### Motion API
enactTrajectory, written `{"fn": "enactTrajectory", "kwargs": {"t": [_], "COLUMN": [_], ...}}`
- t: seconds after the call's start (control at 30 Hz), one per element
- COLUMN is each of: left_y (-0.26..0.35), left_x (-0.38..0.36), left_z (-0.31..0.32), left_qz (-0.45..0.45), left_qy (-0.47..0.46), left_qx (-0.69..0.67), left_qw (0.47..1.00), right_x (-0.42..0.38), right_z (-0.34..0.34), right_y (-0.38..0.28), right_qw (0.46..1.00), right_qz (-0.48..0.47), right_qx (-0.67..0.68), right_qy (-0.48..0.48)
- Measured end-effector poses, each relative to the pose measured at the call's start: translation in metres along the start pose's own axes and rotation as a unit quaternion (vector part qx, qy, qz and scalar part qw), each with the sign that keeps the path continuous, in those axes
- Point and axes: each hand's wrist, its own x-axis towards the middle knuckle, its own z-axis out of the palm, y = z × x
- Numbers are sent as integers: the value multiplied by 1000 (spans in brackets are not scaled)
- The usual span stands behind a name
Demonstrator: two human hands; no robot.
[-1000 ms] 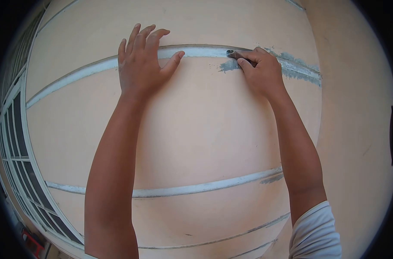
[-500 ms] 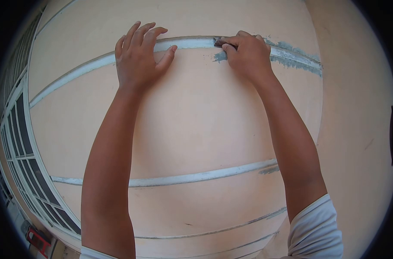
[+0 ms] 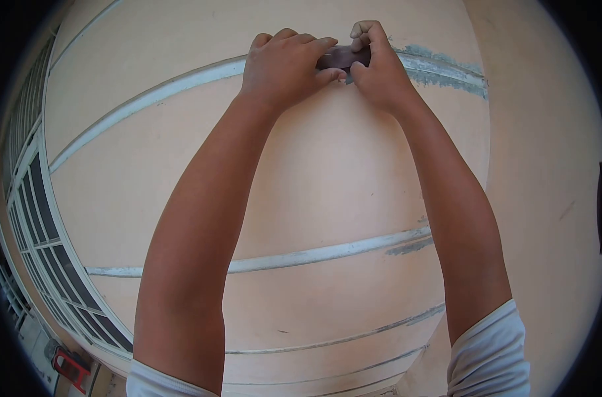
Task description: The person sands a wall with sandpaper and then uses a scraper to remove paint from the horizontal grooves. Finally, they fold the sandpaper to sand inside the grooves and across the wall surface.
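Between my hands, at the top middle of the head view, is a small dark brown piece that looks like sandpaper [image 3: 339, 58]. My left hand [image 3: 282, 67] grips its left end, fingers above and thumb below. My right hand [image 3: 383, 71] has its fingers curled at the other end, with the thumb at the lower edge. Both hands are in front of a pale, whitish strip [image 3: 182, 85] running across the peach wall. Grey patches [image 3: 441, 71] border the strip to the right of my right hand.
More strips cross the wall below, including a whitish one [image 3: 321, 255] with a grey smear [image 3: 409, 247]. A barred window [image 3: 56, 255] lies along the left side. At lower left is a red-framed object [image 3: 69, 370]. An adjoining wall [image 3: 539, 198] rises on the right.
My left hand has moved right from its spread pose over the strip and closed on the brown piece. My right hand has shifted slightly up, and more of the piece shows.
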Motion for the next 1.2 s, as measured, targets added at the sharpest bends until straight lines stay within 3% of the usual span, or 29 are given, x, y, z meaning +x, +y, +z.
{"fn": "enactTrajectory", "kwargs": {"t": [0.03, 0.1, 0.13, 0.27, 0.33, 0.4, 0.5, 0.57, 0.6, 0.67, 0.73, 0.83, 0.93, 1.03, 1.2], "left_y": [4, 6, 5, 5, 9, 14, 17, 11, 8, 3, 6, -2, -5, -6, 5], "left_x": [2, 5, 4, 7, 14, 20, 28, 30, 31, 37, 35, 24, 21, 19, 10], "left_z": [1, 5, 8, 9, 3, -3, -12, -17, -19, -22, -30, -22, -30, -37, -43], "left_qz": [-17, -33, -27, -41, -37, -34, -98, -266, -267, -371, -362, -282, -275, -283, -225], "left_qy": [-21, -42, -24, -14, -25, -34, -109, -132, -133, -170, -194, -144, -167, -212, -199], "left_qx": [7, 15, 20, 25, 18, 11, -19, -258, -258, -466, -414, -469, -464, -447, -380], "left_qw": [1000, 998, 999, 999, 999, 999, 989, 919, 919, 785, 812, 824, 826, 822, 875], "right_x": [0, 0, -2, 4, 10, 12, 14, 13, 10, 5, 4, -4, -4, -5, -3], "right_z": [-2, -12, -16, -18, -19, -25, -35, -36, -34, -32, -30, -35, -32, -32, -24], "right_y": [-1, -8, -9, 1, -13, -1, 13, 14, 10, -1, -15, -41, -56, -57, -48], "right_qw": [998, 997, 996, 993, 965, 972, 983, 987, 984, 979, 957, 961, 960, 972, 965], "right_qz": [17, 30, 40, 23, 142, 119, 77, 61, 74, 88, 128, 126, 166, 145, 144], "right_qx": [59, 66, 71, 114, 208, 191, 155, 135, 153, 171, 258, 246, 224, 185, 221], "right_qy": [33, 4, -27, 4, 78, 66, 57, 58, 61, 66, -9, -31, -12, -4, -8]}}
